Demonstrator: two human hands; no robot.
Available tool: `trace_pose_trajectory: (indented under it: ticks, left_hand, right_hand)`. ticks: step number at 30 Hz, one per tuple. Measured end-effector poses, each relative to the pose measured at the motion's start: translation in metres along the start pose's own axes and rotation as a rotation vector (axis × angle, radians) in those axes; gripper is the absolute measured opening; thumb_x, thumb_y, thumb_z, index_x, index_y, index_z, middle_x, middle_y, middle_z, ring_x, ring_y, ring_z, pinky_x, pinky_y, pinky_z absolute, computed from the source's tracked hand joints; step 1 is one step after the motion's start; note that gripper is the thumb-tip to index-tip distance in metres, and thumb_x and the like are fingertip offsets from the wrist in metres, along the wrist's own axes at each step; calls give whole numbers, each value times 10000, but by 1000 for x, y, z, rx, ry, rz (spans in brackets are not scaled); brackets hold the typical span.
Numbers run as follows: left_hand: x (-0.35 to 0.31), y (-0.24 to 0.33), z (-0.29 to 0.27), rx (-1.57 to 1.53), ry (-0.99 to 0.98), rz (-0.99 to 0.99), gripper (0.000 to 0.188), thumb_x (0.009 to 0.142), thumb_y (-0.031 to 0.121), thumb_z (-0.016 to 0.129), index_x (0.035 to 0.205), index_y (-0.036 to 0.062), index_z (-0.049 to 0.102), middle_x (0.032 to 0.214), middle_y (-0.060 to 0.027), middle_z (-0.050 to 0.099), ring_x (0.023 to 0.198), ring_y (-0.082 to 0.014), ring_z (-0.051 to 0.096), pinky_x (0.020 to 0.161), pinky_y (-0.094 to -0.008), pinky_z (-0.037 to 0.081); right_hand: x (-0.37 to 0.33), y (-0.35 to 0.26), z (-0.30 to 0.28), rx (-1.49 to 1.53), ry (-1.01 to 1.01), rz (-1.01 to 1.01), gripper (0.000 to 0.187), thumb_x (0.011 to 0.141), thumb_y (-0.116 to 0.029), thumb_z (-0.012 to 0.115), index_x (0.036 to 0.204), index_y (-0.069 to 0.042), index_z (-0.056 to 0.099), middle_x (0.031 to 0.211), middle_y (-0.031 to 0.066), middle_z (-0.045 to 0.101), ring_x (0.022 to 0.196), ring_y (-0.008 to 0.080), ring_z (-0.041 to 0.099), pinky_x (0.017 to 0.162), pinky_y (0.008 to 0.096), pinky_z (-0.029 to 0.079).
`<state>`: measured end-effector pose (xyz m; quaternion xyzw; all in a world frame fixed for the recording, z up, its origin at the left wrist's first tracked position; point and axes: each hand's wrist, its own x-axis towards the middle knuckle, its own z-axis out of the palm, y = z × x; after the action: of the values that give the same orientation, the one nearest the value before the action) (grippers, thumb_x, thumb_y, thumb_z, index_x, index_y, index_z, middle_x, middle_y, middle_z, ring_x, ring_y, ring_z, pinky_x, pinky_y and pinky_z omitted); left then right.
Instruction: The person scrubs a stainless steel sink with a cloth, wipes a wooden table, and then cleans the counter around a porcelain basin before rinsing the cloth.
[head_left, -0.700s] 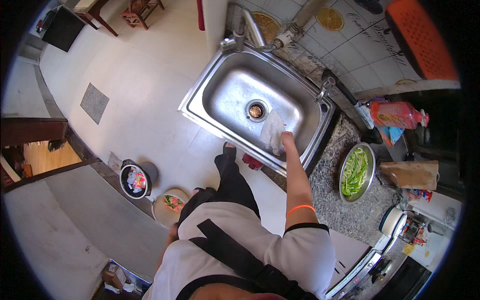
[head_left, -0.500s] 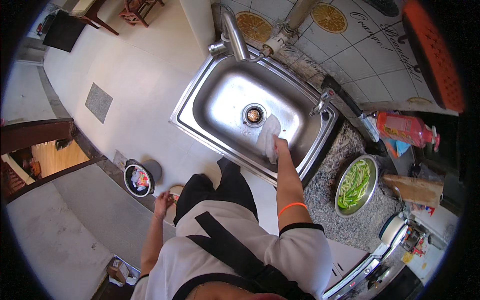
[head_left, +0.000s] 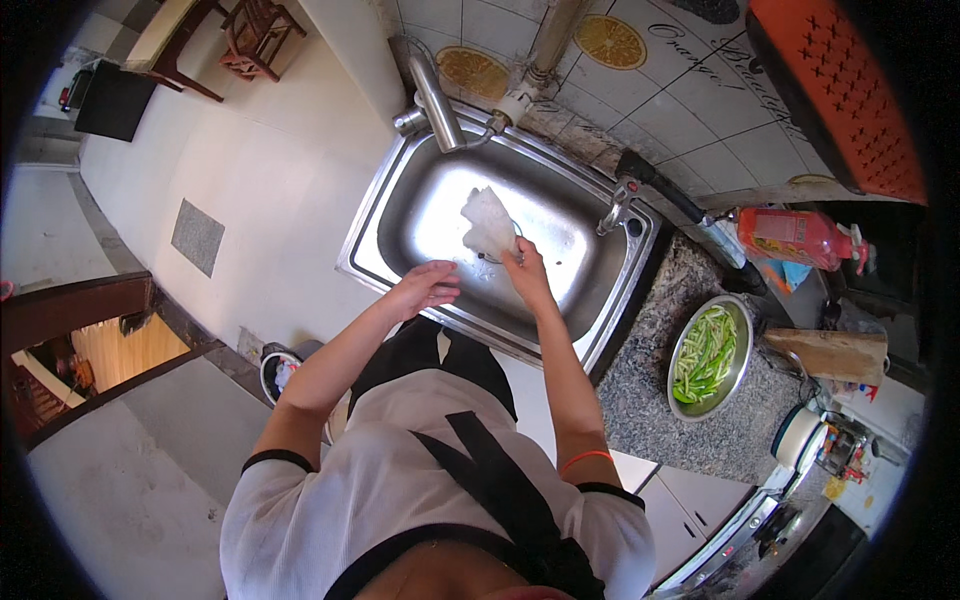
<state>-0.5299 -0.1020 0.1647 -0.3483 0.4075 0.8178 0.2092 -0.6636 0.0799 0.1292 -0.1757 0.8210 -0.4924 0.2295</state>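
Note:
My right hand [head_left: 527, 272] grips a whitish cloth [head_left: 488, 222] over the stainless steel sink [head_left: 590, 340]. The cloth hangs spread out from my fingers and covers most of the drain. Just over the sink's front edge is my left hand [head_left: 424, 287], its fingers stretched out and holding nothing. A gap of bare sink separates it from the cloth. At the sink's far left corner stands a metal faucet [head_left: 436, 100], and a smaller tap [head_left: 618, 205] is at the right side.
Right of the sink, a metal bowl [head_left: 745, 376] of sliced green vegetables stands on the granite counter [head_left: 640, 400]. Beyond it are a red pump bottle [head_left: 790, 236] and a wooden board [head_left: 825, 354]. An orange perforated rack [head_left: 838, 95] hangs at the upper right. A bin [head_left: 268, 378] stands left on the floor.
My left hand has come up from beside the bin to the sink's front edge. My right hand has moved left with the cloth, from the basin's right part to above the drain.

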Motion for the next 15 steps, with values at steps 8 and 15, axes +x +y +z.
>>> trace_pose_trajectory:
  ticks: [8, 15]
  left_hand:
    - [13, 19, -83, 969, 726, 652, 312, 794, 212, 550, 1064, 58, 513, 991, -161, 520, 917, -261, 503, 798, -363, 406]
    - [41, 58, -132, 1371, 898, 719, 396, 840, 282, 488, 1173, 76, 428, 1027, -148, 540, 966, -306, 483, 872, -389, 355]
  right_hand:
    - [-19, 49, -42, 96, 170, 287, 242, 810, -208, 567, 972, -33, 526, 781, 55, 597, 713, 126, 525, 622, 273, 431]
    - [-21, 89, -6, -682, -345, 215, 487, 704, -372, 651, 1081, -96, 513, 1148, 134, 480, 1031, 316, 467, 871, 424, 380]
